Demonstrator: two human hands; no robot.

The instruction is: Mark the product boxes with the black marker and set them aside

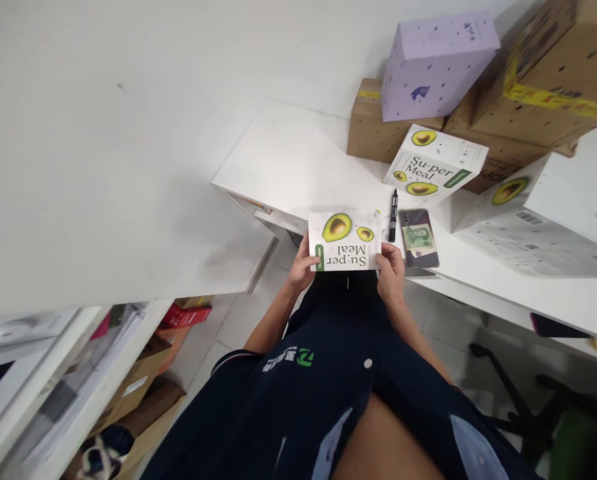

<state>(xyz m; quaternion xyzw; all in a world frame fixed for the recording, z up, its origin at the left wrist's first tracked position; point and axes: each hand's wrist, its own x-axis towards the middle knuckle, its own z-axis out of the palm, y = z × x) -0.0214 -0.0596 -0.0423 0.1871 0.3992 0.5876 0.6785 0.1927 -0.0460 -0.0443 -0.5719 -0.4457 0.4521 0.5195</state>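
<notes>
Su-per Meal carton (344, 240), flat & upside-down to us, sits at the near edge of the white desk (288, 160), partly overhanging it as far as we can tell. Our left hand (302, 268) pinches its left edge and our right hand (391, 267) its lower right corner, both closed on the carton.

Risks, as we judge them: we grip at the edges only, so the thin card could bend, or slip & drop off the desk onto our lap. A black marker (393, 215) lies just beside the carton's right side, w/ a phone (418, 238) next to it, also near the desk edge. A sideways shove from the right hand could roll the marker or nudge the phone off. An assembled Su-per Meal box (434, 165) stands behind, well clear.
</notes>
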